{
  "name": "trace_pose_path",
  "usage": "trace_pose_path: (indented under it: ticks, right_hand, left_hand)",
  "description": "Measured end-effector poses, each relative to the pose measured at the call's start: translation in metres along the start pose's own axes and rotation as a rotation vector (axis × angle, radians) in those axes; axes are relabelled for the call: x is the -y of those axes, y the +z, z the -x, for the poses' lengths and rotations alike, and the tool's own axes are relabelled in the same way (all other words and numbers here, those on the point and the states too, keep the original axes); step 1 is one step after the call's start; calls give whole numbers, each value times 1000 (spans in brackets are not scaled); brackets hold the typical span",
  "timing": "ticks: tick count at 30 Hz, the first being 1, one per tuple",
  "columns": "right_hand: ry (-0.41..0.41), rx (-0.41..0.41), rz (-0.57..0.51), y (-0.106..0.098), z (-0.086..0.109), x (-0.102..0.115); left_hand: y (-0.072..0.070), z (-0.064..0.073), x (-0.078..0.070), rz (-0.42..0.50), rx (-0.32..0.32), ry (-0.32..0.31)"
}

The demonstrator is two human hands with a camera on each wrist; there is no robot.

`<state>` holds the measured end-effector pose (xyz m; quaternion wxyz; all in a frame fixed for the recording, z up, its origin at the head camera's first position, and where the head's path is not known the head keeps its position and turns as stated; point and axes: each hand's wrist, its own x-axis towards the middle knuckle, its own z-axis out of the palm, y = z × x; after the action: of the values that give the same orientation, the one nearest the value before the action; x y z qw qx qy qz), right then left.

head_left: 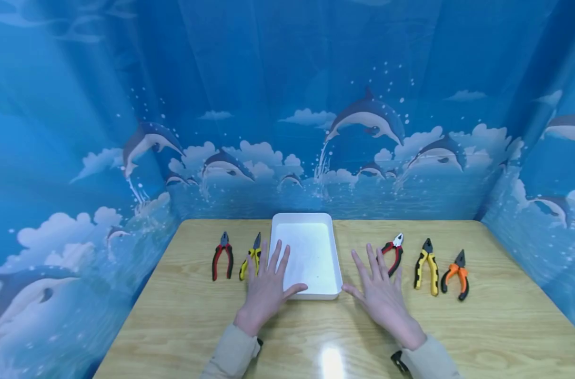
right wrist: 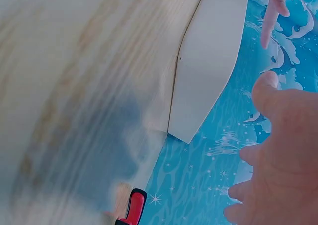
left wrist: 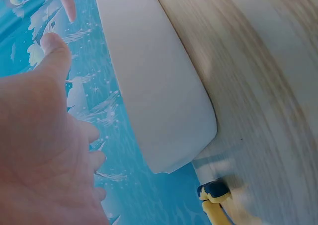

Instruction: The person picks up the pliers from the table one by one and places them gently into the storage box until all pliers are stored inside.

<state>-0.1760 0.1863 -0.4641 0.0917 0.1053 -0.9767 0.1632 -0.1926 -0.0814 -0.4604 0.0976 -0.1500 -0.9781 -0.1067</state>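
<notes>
In the head view a white rectangular tray (head_left: 311, 296) lies on the wooden table between two spread hands. My left hand (head_left: 266, 289) has its fingers fanned out, overlapping the tray's left side and part of a yellow-and-black pair of pliers (head_left: 243, 269). Fingers also spread, my right hand (head_left: 381, 295) is just right of the tray and overlaps red-and-black pliers (head_left: 399, 255). Neither hand holds anything. The left wrist view shows the tray's side wall (left wrist: 159, 86) beyond the raised left thumb; the right wrist view shows that wall (right wrist: 208, 61) too.
At the left lie another pair of red-and-black pliers (head_left: 223, 256). On the right are yellow-and-black pliers (head_left: 426, 267) and orange-and-black pliers (head_left: 455, 275). A blue dolphin-print curtain (head_left: 278, 105) stands behind and beside the wooden table (head_left: 173, 326).
</notes>
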Motion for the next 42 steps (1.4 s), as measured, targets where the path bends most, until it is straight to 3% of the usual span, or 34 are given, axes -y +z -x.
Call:
trace_pose_path:
  ticks: [6,12,15,24,32,42]
  right_hand:
    - [-20,-29,10,0,-5,0]
    - [-144,-145,-17,-2,-16,-3]
    - [-207,-153,-37,-4,-22,-3]
    - [-205,80,-34,-2,-29,-1]
    - [-230,176,-17,3,-29,1]
    - [-205,222,-40,4,-28,1]
  left_hand:
    - [0,-4,5,-5,-20,29]
    - [-13,-12,18,38,-84,78]
    - [-22,-12,30,85,-85,87]
    - [-26,-5,60,158,108,40]
    - [-19,4,62,117,245,34]
    - [-14,6,63,125,255,32]
